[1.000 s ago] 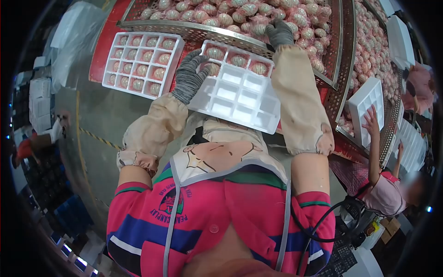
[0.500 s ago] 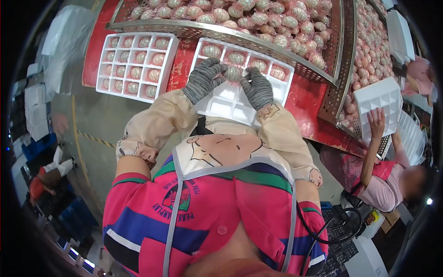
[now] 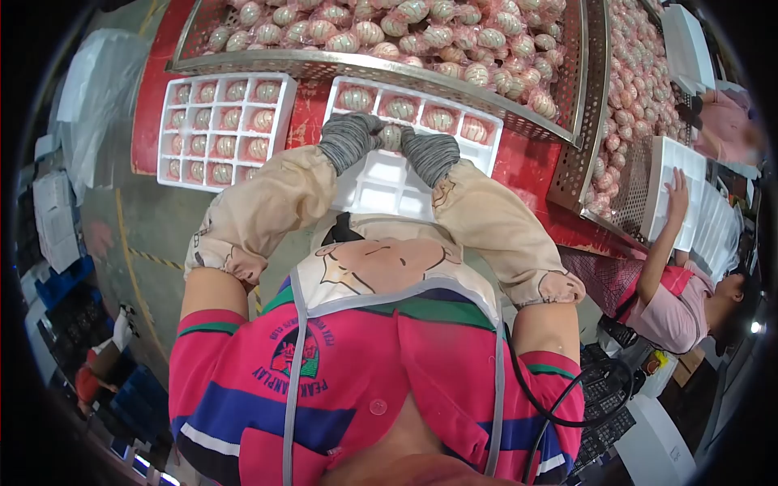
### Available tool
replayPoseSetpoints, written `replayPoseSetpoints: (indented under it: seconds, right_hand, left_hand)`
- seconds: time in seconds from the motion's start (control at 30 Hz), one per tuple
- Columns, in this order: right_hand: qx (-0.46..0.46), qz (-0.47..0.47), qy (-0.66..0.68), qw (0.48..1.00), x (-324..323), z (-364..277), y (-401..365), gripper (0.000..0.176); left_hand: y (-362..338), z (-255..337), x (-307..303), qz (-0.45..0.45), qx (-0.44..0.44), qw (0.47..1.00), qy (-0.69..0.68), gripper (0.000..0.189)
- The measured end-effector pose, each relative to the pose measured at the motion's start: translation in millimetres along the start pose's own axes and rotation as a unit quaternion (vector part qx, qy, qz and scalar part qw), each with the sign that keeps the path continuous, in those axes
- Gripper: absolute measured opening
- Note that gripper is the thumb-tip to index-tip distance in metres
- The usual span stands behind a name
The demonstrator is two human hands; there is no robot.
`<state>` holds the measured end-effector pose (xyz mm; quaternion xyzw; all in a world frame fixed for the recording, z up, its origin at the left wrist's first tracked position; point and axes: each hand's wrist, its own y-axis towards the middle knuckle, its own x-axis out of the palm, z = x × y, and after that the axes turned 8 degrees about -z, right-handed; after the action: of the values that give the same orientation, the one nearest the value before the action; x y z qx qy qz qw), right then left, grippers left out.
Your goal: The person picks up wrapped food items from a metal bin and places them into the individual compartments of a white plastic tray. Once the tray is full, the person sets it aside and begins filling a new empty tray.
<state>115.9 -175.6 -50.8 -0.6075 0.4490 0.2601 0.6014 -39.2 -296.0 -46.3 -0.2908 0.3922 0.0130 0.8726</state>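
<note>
A plastic-wrapped egg (image 3: 391,138), pale with red print on its wrapper, sits between my two hands over the second row of a white foam tray (image 3: 344,198). My left hand (image 3: 351,143), in a grey knitted glove, has its fingers closed against the egg's left side. From the right, my right hand (image 3: 430,154) in a matching glove presses its curled fingers to the same egg. Wrapped eggs fill the tray's far row, among them one at its right end (image 3: 475,129). Bare compartments show nearer my body. The gloves partly hide the second row.
A second foam tray (image 3: 170,181) filled with wrapped eggs stands left on the red table (image 3: 312,105). Behind is a perforated metal bin (image 3: 348,61) heaped with wrapped eggs. At the right, a co-worker (image 3: 677,304) reaches to another foam tray (image 3: 689,166).
Both hands and the egg between them have come down closer to the tray's second row. The view has shifted slightly. The co-worker's tray at the right has tilted.
</note>
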Motion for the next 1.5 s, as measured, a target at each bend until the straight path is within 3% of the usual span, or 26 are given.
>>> replayPoseSetpoints:
  seconds: [0.2, 0.27, 0.3, 0.33, 0.37, 0.4, 0.43, 0.5, 0.53, 0.63, 0.7, 0.77, 0.83, 0.9, 0.93, 0.97, 1.03, 1.07, 1.13, 1.17, 1.23, 1.27, 1.3, 1.37, 1.43, 1.5]
  right_hand:
    - [0.017, 0.008, -0.013, 1.000, -14, -3, 9, 0.023]
    - [0.070, 0.010, 0.045, 0.996, -51, 11, 9, 0.028]
    - [0.102, 0.153, 0.009, 0.983, -51, 46, 23, 0.031]
    - [0.200, 0.202, 0.170, 0.943, -90, 54, -10, 0.035]
    - [0.185, 0.303, 0.189, 0.915, -102, 80, -17, 0.041]
    - [0.265, 0.257, 0.068, 0.927, -104, 115, -11, 0.040]
    - [0.267, 0.257, 0.069, 0.926, -102, 130, -4, 0.040]
    - [0.328, 0.035, 0.072, 0.941, -95, 151, 6, 0.037]
    - [0.329, 0.036, 0.072, 0.941, -91, 164, 9, 0.037]
    - [0.243, -0.007, 0.276, 0.930, -77, 177, 11, 0.029]
    - [0.190, 0.214, 0.349, 0.892, -62, 174, 1, 0.023]
    - [0.122, 0.275, 0.404, 0.864, -59, 165, -17, 0.032]
    - [-0.063, 0.193, 0.578, 0.791, -85, 131, -57, 0.025]
    - [-0.119, 0.099, 0.543, 0.825, -86, 113, -73, 0.023]
    - [-0.175, 0.004, 0.499, 0.849, -86, 107, -75, 0.021]
    - [-0.174, 0.006, 0.501, 0.848, -78, 102, -69, 0.021]
    - [-0.121, -0.051, 0.302, 0.944, -48, 94, -48, 0.020]
    - [-0.119, -0.049, 0.303, 0.944, -39, 89, -43, 0.020]
    - [0.016, 0.004, 0.052, 0.999, -30, 82, -38, 0.025]
    - [0.019, 0.005, 0.054, 0.998, -26, 82, -44, 0.025]
    - [0.018, 0.231, 0.072, 0.970, -21, 76, -61, 0.031]
    - [-0.032, 0.255, 0.068, 0.964, -1, 81, -60, 0.032]
    - [-0.029, 0.255, 0.069, 0.964, -2, 77, -64, 0.032]
    - [0.026, 0.032, 0.100, 0.994, -7, 58, -69, 0.036]
    - [0.041, 0.020, 0.086, 0.995, 4, 54, -61, 0.032]
    - [0.073, 0.052, 0.058, 0.994, 15, 53, -54, 0.026]
  left_hand:
    - [24, -1, 23, -0.047, -0.028, 0.971, 0.231, 0.021]
    - [19, 3, 14, -0.046, -0.028, 0.975, 0.214, 0.022]
    - [15, 7, 9, -0.051, -0.027, 0.980, 0.193, 0.022]
    - [14, 7, 8, -0.060, -0.019, 0.979, 0.196, 0.024]
    - [12, 6, 8, -0.063, -0.020, 0.979, 0.195, 0.024]
    - [10, 7, 7, -0.057, -0.013, 0.984, 0.171, 0.026]
    - [8, 6, 6, -0.050, -0.006, 0.988, 0.149, 0.027]
    - [9, 0, 5, -0.047, 0.016, 0.991, 0.121, 0.032]
    - [5, 2, 1, -0.046, 0.012, 0.996, 0.078, 0.034]
    - [-9, 11, -11, -0.020, 0.005, 1.000, 0.019, 0.033]
    - [-14, 3, -5, 0.146, 0.098, 0.976, -0.126, 0.027]
    - [-22, 13, -13, 0.153, 0.096, 0.963, -0.198, 0.026]
    - [-27, 25, -20, 0.123, 0.090, 0.896, -0.417, 0.025]
    - [-29, 38, -25, 0.046, 0.094, 0.870, -0.482, 0.032]
    - [-19, 33, -10, -0.002, 0.161, 0.832, -0.532, 0.038]
    - [-12, 29, 8, -0.050, 0.225, 0.784, -0.576, 0.044]
    - [-8, 35, 29, -0.022, 0.211, 0.919, -0.334, 0.046]
    - [-9, 40, 35, 0.017, 0.220, 0.944, -0.245, 0.045]
    - [-6, 47, 45, 0.052, 0.229, 0.960, -0.152, 0.043]
    - [-3, 50, 48, 0.088, 0.234, 0.961, -0.122, 0.043]
    - [4, 48, 59, 0.120, 0.237, 0.959, -0.095, 0.043]
    - [12, 44, 64, 0.120, 0.209, 0.956, -0.170, 0.041]
    - [18, 41, 66, 0.119, 0.181, 0.946, -0.242, 0.040]
    - [14, 51, 51, 0.074, 0.154, 0.971, -0.168, 0.037]
    - [8, 63, 40, 0.041, 0.091, 0.995, -0.002, 0.036]
    - [13, 64, 36, 0.023, 0.089, 0.996, -0.007, 0.040]
